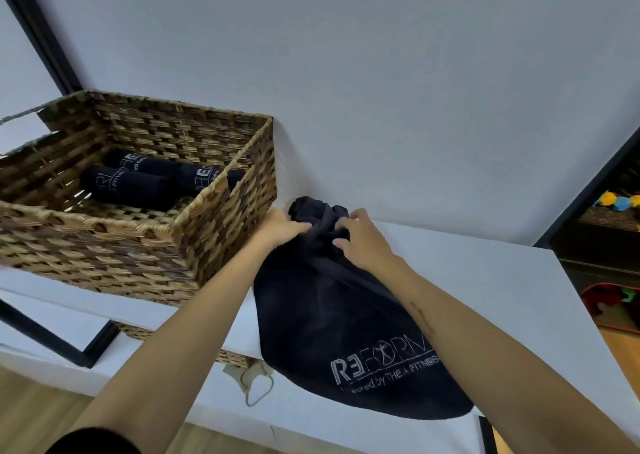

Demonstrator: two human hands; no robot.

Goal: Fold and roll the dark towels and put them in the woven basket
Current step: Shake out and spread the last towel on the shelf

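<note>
A dark towel (pixel 332 318) with white lettering lies on the white tabletop (pixel 485 280), its near end hanging over the front edge. Its far end is bunched into a lump by the wall. My left hand (pixel 278 226) and my right hand (pixel 363 242) both grip that bunched end, one on each side. The woven basket (pixel 221 231) stands to the left, touching my left hand's side. Inside it lie three rolled dark towels (pixel 138 185), side by side on the bottom.
A pale wall rises directly behind the table. A second woven basket (pixel 228 355) with a cord loop sits on the shelf below. At the right, beyond the table's end, a dark shelf unit (pixel 602 231) holds colourful toys.
</note>
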